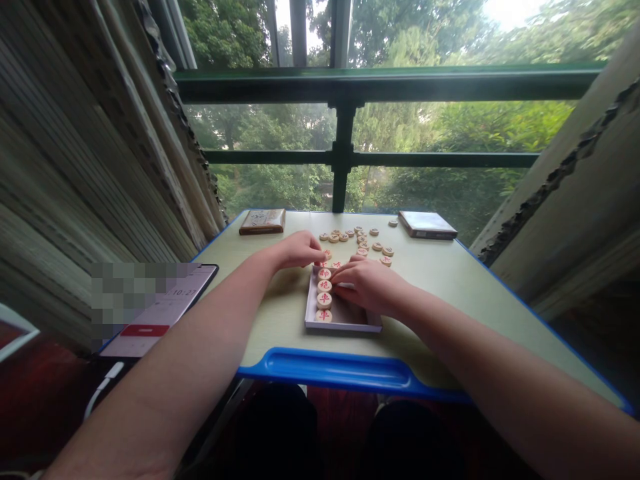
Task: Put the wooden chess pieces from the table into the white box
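A shallow open box (344,327) lies on the pale table near its front edge. Round wooden pieces with red characters, among them a piece (324,301), form a column along the box's left side. My left hand (301,249) is at the box's far left corner, its fingertips pinched on a red-marked piece (327,255). My right hand (367,283) reaches over the box's right part; its fingers are bent, with the tips beside the column, and what they hold, if anything, is hidden. More loose pieces (377,247) lie scattered beyond the box.
A brown flat box (263,221) sits at the back left of the table, another flat box (427,225) at the back right. A phone or tablet (160,310) with a white cable (103,388) is at the left. A blue tray groove (337,368) runs along the front edge.
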`<state>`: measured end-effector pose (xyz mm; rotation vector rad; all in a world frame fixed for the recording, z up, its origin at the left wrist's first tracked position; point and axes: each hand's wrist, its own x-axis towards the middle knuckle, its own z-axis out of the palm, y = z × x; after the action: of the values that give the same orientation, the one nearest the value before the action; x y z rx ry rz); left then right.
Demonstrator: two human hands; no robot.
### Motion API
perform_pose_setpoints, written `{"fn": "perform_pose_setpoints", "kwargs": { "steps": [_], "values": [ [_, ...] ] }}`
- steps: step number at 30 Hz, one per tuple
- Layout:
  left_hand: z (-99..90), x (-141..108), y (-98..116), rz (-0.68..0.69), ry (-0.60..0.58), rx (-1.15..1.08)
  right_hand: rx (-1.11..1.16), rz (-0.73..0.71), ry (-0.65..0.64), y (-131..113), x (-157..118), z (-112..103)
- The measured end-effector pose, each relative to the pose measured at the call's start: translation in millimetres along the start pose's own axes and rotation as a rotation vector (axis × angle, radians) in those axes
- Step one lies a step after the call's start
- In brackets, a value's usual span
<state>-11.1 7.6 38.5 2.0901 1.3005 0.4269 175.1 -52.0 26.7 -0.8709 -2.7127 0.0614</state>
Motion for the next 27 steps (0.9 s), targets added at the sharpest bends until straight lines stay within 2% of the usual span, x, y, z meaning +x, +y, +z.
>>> {"fn": "perform_pose_setpoints", "kwargs": {
  "steps": [10,15,27],
  "values": [
    [3.0,2.1,-3.5,-0.023,0.017,0.000,-0.024,0.081,-0.043,-6.3,-2.7,-8.3],
    [2.3,0.8,-0.9,-0.019,0.017,-0.004,0.021,-0.024,-0.039,-8.8,-3.6,-8.7],
    [1.7,-1.5,2.1,-0.001,0.018,-0.003,0.027,-0.085,-0.018,-9.2,-1.9,-6.5]
  ]
}}
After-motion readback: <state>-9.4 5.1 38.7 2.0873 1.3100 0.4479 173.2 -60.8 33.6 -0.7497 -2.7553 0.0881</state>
